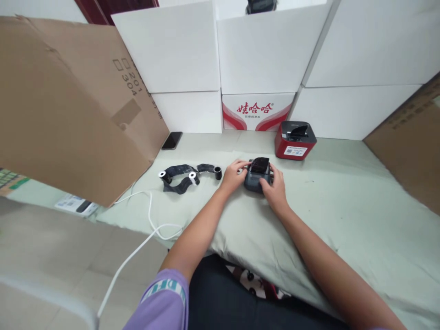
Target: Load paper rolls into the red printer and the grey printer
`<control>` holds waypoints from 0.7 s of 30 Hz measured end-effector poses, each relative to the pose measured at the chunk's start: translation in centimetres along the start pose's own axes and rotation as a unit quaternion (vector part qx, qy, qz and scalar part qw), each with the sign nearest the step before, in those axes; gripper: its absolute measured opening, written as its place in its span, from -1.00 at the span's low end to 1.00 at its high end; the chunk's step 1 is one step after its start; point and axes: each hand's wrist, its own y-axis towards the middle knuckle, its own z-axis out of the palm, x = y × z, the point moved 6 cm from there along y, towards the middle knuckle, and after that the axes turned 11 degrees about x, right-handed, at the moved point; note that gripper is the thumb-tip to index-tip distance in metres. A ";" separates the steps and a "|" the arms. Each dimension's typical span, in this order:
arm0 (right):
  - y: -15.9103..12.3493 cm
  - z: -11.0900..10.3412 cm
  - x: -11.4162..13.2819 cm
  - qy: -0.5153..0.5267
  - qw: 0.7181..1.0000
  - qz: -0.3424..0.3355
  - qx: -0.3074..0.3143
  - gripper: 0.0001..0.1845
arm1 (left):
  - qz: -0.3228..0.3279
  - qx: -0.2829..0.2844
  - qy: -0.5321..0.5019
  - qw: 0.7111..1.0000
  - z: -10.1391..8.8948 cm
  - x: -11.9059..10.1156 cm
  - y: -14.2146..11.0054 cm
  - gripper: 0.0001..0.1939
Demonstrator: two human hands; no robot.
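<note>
A small dark portable label printer (254, 182) rests on the green cloth in front of me, a strip of black paper (260, 165) standing up from its top. My left hand (235, 175) grips the printer's left side, its index finger reaching to the upper edge. On the other side, my right hand (276, 189) is closed round the printer, with the thumb on the front and the fingers behind the right edge. Left of my hands lie several small rolls (193, 178) with crumpled black strip (180, 170) trailing between them.
A red and black box-shaped printer (294, 141) stands back right. A phone (172, 140) lies back left. White boxes (258, 55) wall the rear, and brown cardboard (68, 101) leans at left. A white cable (150, 213) loops over the front left edge of the cloth (343, 201).
</note>
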 end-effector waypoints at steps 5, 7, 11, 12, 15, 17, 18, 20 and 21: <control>0.8 -1.1 -1.1 0.110 0.993 0.041 -0.021 -0.42 | -0.006 0.024 -0.070 0.997 1.0 0.8 0.5 -0.57; 1.1 -1.2 -1.1 0.116 0.992 0.038 -0.023 -0.44 | -0.015 0.034 -0.100 0.994 1.3 1.2 0.7 -0.55; 1.6 -1.5 -1.2 0.129 0.991 0.040 -0.020 -0.48 | -0.030 0.048 -0.142 0.988 1.7 1.8 1.1 -0.54; 1.7 -1.5 -1.3 0.133 0.990 0.042 -0.019 -0.49 | -0.032 0.050 -0.155 0.986 1.8 1.9 1.3 -0.54; 2.2 -1.8 -1.8 0.148 0.988 0.053 -0.002 -0.49 | -0.049 0.062 -0.197 0.977 2.0 2.2 1.8 -0.51; 2.6 -1.9 -2.3 0.158 0.985 0.065 0.017 -0.43 | -0.065 0.080 -0.214 0.971 1.9 2.4 2.2 -0.48; 2.7 -1.9 -2.5 0.162 0.984 0.072 0.027 -0.39 | -0.071 0.090 -0.221 0.969 1.9 2.5 2.3 -0.47; 3.1 -2.0 -2.9 0.169 0.981 0.081 0.043 -0.31 | -0.075 0.111 -0.235 0.963 1.7 2.4 2.5 -0.45; 3.3 -2.0 -3.1 0.175 0.980 0.084 0.050 -0.28 | -0.074 0.120 -0.242 0.960 1.7 2.3 2.6 -0.44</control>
